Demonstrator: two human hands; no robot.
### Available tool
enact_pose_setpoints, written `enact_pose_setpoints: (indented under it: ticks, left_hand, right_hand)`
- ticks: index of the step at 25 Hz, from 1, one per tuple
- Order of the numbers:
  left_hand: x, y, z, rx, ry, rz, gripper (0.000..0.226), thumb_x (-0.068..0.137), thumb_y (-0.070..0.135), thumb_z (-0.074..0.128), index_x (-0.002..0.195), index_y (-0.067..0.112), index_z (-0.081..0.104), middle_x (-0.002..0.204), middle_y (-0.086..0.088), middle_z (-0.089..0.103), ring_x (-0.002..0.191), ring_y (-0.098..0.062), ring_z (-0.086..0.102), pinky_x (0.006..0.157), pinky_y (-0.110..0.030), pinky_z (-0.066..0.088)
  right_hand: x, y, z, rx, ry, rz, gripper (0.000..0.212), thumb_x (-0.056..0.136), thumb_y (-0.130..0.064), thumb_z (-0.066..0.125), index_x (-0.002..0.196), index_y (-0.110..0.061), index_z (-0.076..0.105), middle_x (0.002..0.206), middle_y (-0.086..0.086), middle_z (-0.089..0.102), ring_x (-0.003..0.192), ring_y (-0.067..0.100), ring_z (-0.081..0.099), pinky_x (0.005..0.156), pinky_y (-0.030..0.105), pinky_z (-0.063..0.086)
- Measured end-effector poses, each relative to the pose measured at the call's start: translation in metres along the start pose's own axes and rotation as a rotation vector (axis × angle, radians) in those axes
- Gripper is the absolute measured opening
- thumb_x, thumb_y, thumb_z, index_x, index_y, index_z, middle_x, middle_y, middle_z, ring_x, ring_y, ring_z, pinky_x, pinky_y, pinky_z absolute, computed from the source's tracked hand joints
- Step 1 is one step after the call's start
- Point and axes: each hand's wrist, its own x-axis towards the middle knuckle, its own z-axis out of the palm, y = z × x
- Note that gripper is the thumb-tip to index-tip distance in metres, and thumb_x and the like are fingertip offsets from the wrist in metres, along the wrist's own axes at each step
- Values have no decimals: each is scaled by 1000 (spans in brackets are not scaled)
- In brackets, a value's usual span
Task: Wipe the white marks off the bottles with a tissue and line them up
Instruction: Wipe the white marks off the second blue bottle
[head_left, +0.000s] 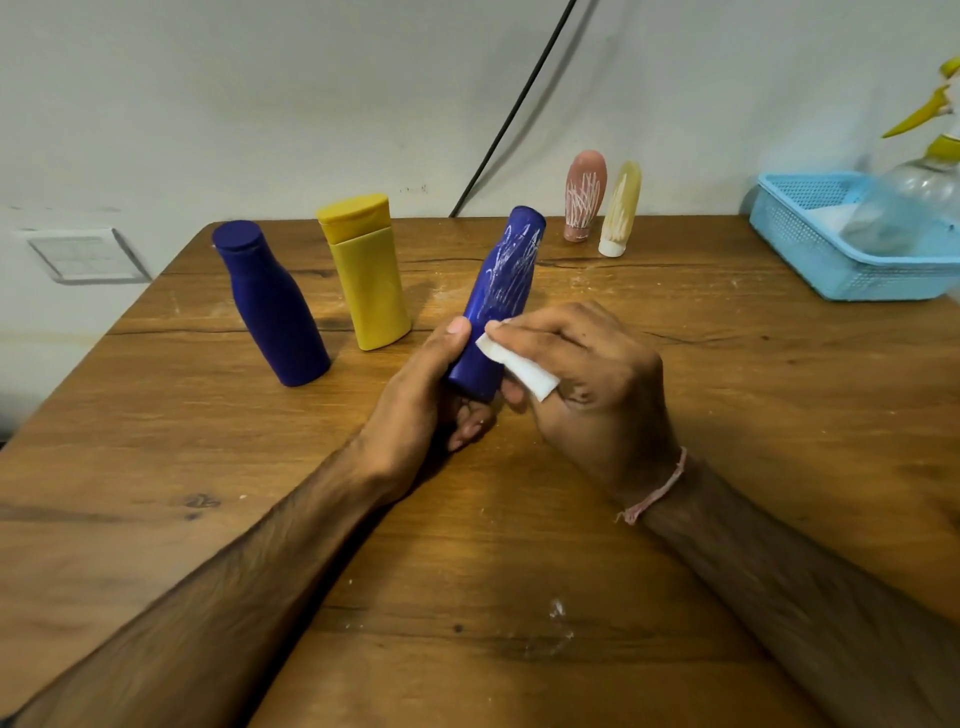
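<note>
"Tissue (519, 366) is meeting the marked blue bottle (501, 280) low down. How should the stroke be going?"

"Upward toward the cap, I'd say, where the scribbles are sitting. The right hand (587, 384) is pinching the tissue; the left hand (421, 395) is gripping the base, tilting the bottle above the table (727, 415)."

"And the count?"

"Five bottles — this one, a clean blue bottle (270, 306), a yellow bottle (369, 280), and a marked pink bottle (584, 195) and cream bottle (621, 208) behind. One tissue."

Soft, even indoor light; faint shadows under the hands; wide-angle bending at edges; blurred spray bottle (914, 202).
</note>
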Motion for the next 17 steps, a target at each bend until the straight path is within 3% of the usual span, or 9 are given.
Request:
enact_pose_setpoints:
  ticks: [2, 6, 9, 13, 17]
  left_hand:
    - [1, 1, -1, -35, 2, -27, 57, 104, 46, 34, 109, -7, 52, 61, -15, 45, 47, -22, 37, 49, -40, 19]
    - [-2, 3, 3, -41, -9, -32, 53, 103, 43, 28, 95, 9, 68, 57, -15, 46, 49, -27, 39, 49, -39, 25]
    - [0, 3, 0, -65, 0, -30, 49, 103, 42, 29, 104, 2, 57, 60, -17, 50, 49, -25, 47, 48, -35, 36]
    - [-1, 1, 1, -38, -58, -11, 45, 100, 39, 30, 105, 1, 54, 64, -13, 51, 54, -24, 45, 51, -38, 30]
    - [-2, 1, 0, -26, -83, 0, 33, 94, 28, 37, 115, 11, 55, 72, -8, 52, 60, -22, 42, 54, -39, 30]
  right_hand:
    - [2, -7, 1, -26, -27, -38, 30, 81, 0, 80, 110, -1, 75, 101, 15, 72, 92, 25, 67, 79, 29, 55]
    - [3, -1, -1, -50, -18, 112, 30, 76, -4, 84, 104, -1, 75, 94, 15, 68, 84, 21, 63, 69, 20, 47]
    - [1, -9, 3, 20, -94, 13, 24, 85, -10, 71, 107, -1, 76, 92, 15, 67, 82, 19, 61, 68, 22, 48]
    - [4, 0, 1, -53, -17, 111, 32, 75, -1, 84, 106, -1, 75, 94, 15, 67, 84, 21, 63, 68, 20, 48]
    - [3, -3, 2, -29, -42, 24, 30, 80, 0, 79, 110, 0, 76, 94, 16, 67, 85, 19, 61, 70, 21, 49]
